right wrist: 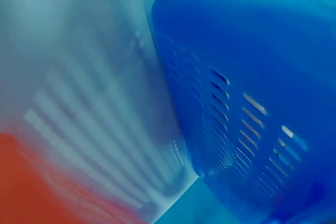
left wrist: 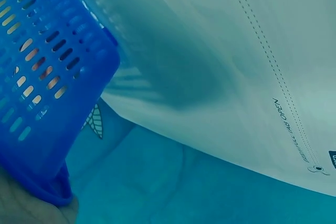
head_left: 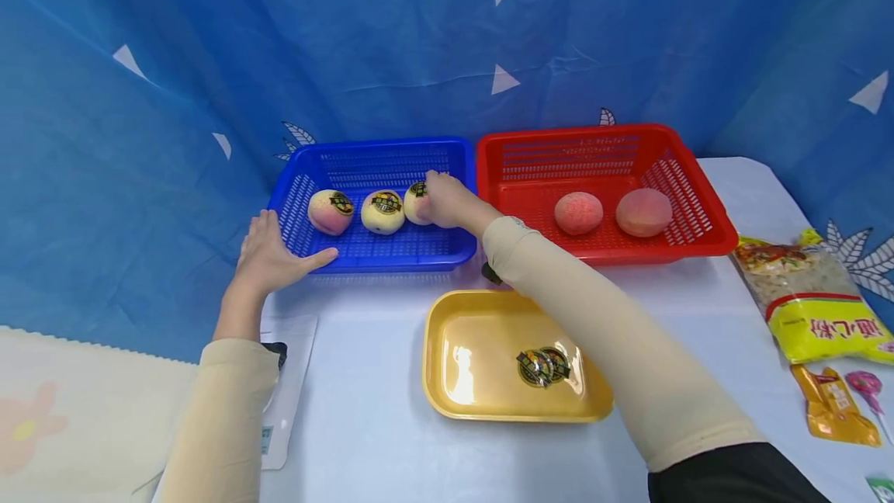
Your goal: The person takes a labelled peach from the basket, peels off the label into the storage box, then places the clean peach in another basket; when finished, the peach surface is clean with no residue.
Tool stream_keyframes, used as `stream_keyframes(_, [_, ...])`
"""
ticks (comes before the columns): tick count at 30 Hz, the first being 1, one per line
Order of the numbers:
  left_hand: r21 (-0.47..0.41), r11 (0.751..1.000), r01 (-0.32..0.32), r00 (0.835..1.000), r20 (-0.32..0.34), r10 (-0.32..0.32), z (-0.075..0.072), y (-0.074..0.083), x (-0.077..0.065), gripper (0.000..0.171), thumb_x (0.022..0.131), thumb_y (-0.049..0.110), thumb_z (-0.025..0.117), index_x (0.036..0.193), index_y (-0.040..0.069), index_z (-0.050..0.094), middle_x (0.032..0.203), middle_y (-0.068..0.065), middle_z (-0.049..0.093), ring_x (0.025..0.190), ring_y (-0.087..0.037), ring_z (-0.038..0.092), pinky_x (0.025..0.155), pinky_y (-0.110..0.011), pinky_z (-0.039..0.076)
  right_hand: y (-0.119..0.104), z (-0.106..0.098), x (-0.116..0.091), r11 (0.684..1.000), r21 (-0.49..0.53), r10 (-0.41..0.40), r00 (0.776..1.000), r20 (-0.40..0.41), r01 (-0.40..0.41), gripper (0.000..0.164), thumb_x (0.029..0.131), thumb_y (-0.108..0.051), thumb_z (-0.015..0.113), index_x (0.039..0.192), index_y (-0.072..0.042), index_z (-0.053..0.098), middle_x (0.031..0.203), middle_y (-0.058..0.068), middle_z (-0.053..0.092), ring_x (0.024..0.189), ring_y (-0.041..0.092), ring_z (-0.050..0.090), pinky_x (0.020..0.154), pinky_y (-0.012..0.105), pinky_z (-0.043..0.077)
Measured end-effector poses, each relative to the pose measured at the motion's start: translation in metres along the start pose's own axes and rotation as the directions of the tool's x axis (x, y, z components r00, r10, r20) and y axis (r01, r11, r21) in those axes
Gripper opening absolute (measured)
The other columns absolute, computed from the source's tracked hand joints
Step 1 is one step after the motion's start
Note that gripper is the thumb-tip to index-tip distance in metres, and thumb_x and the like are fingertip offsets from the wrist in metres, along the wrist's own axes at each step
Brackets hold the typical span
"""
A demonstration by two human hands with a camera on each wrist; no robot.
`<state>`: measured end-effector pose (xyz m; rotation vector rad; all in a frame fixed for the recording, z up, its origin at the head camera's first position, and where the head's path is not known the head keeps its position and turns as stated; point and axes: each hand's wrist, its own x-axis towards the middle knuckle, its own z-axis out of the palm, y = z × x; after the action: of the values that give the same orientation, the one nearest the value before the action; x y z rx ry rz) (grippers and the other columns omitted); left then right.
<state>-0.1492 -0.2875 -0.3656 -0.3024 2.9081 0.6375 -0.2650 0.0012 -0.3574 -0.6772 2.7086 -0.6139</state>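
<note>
In the head view my right hand [head_left: 445,200] reaches into the blue basket [head_left: 391,263] and grips the rightmost peach [head_left: 416,203], partly covering it. That peach bears a dark round sticker. Two more stickered peaches lie to its left: a pale one [head_left: 382,213] and a pinker one [head_left: 330,212]. My left hand [head_left: 268,253] rests at the blue basket's front left corner, fingers straight and thumb spread toward the front rim. In the left wrist view, part of that hand [left wrist: 31,203] touches the basket's rim. The right wrist view shows the blue basket's slotted side [right wrist: 241,77], with the hand out of sight.
A red basket [head_left: 608,254] with two pink peaches [head_left: 643,213] stands at the right. In front lies a golden tray [head_left: 475,410] holding loose stickers [head_left: 536,368]. A yellow food bag [head_left: 813,301], an orange packet [head_left: 834,407] and a lollipop [head_left: 864,383] lie far right. A white package [head_left: 296,379] lies near the left forearm.
</note>
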Motion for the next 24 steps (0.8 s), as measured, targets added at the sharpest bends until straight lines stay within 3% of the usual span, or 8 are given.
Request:
stream_keyframes(12, [0.022, 1.0, 0.001, 1.0, -0.003, -0.001, 0.0012, 0.0002, 0.002, 0.142, 0.072, 0.081, 0.063, 0.154, -0.002, -0.017, 0.162, -0.028, -0.017, 0.15, -0.049, -0.012, 0.119, -0.068, 0.0, -0.0042, 0.0089, 0.011, 0.994, -0.074, 0.082, 0.997, 0.011, -0.081, 0.064, 0.093, -0.032, 0.068, 0.141, 0.004, 0.044, 0.145, 0.025, 0.036, 0.127, 0.044, 0.048, 0.111, 0.049, 0.043])
stream_keyframes(19, [0.03, 1.0, 0.005, 1.0, -0.006, -0.005, 0.0018, -0.0012, 0.0029, 0.142, 0.072, 0.082, 0.062, 0.154, -0.002, -0.017, 0.162, -0.029, -0.016, 0.15, -0.049, -0.012, 0.119, -0.068, 0.0, -0.005, 0.008, 0.007, 0.998, -0.012, 0.059, 0.996, 0.073, -0.058, 0.083, 0.092, -0.035, 0.066, 0.153, 0.0, 0.022, 0.152, 0.025, 0.04, 0.141, 0.039, 0.041, 0.119, 0.048, 0.034])
stream_keyframes(24, [0.03, 1.0, 0.009, 1.0, 0.0, -0.009, 0.0009, -0.0013, 0.0019, 0.142, 0.072, 0.083, 0.062, 0.155, -0.002, -0.016, 0.162, -0.028, -0.016, 0.15, -0.049, -0.012, 0.118, -0.069, 0.001, -0.007, 0.0094, 0.0055, 0.999, -0.04, 0.03, 0.995, 0.092, -0.027, 0.086, 0.091, -0.039, 0.068, 0.153, 0.001, 0.024, 0.156, 0.022, 0.035, 0.144, 0.038, 0.038, 0.121, 0.046, 0.031])
